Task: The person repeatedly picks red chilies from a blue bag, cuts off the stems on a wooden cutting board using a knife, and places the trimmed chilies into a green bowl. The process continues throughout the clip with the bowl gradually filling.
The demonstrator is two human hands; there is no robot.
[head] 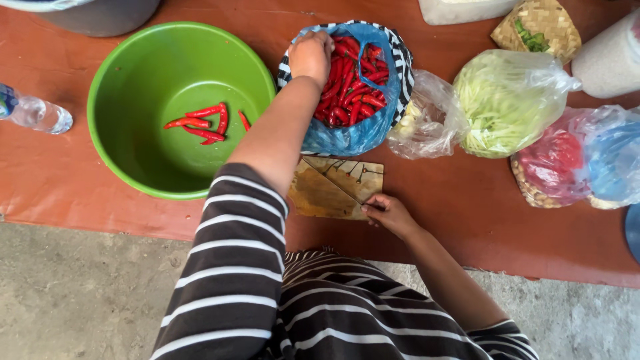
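My left hand [311, 56] reaches into a blue plastic bag [353, 137] full of red chillies [353, 87], fingers closed among them at the bag's left rim. Whether it grips a chilli is hidden. My right hand [389, 213] rests on the near corner of a brown patterned cutting board [330, 187] and seems to pinch a small thin object, possibly a blade, against it. A green plastic bowl [133, 80] on the left holds several red chillies [203, 123]. All of it sits on a reddish-brown table [467, 213].
Right of the chilli bag lie a clear bag [430, 117], a bag of pale green shreds [507, 100], and red [553, 163] and blue [613, 160] bags. A woven basket [540, 27] sits at the back. A water bottle [37, 112] lies far left; concrete floor below.
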